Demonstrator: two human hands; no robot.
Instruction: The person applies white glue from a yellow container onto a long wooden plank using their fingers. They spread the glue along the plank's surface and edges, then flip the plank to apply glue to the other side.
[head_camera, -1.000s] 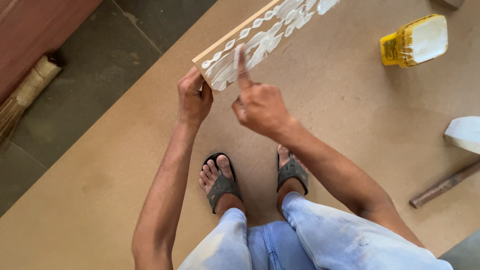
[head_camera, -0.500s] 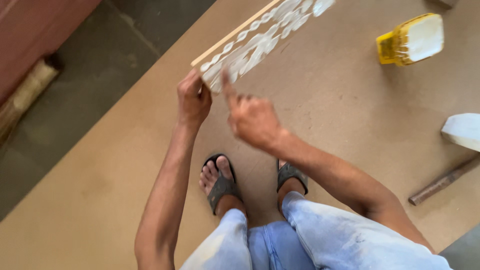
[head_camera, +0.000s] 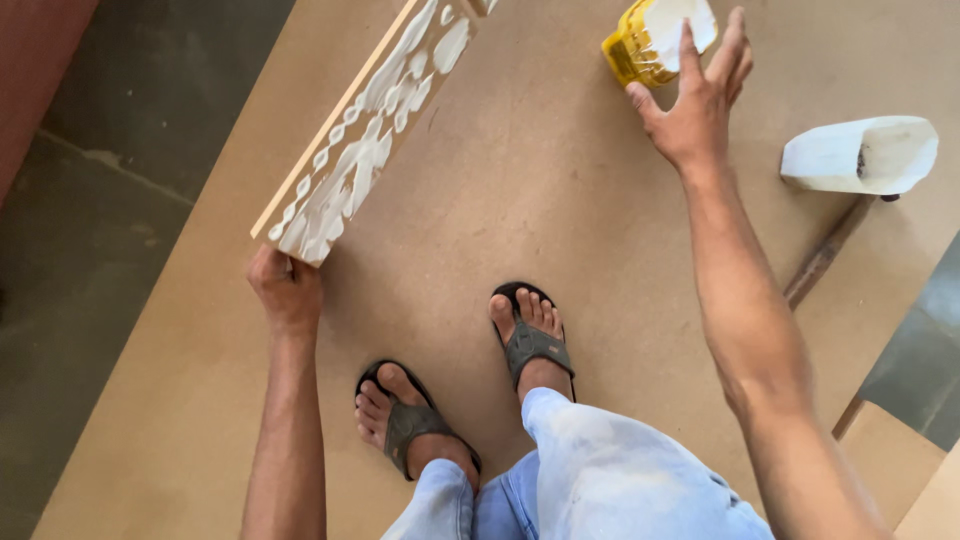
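A white plastic container (head_camera: 860, 153) lies tipped on the brown fibreboard sheet (head_camera: 560, 200), a wooden handle (head_camera: 826, 252) just beside it. Grey sandals (head_camera: 532, 342) stand on the sheet.

We note two packages, both lying on the brown board (head_camera: 560, 200) that covers the floor. A yellow container (head_camera: 640, 45), squat with a wide white face, lies near the board's far edge; the right hand (head_camera: 695, 105) hovers just beside it with fingers (head_camera: 735, 45) spread, and we cannot tell whether they touch it. A white container (head_camera: 860, 155), tipped on its side, lies near the board's right edge, well apart from the yellow one. No signs or screens seen.
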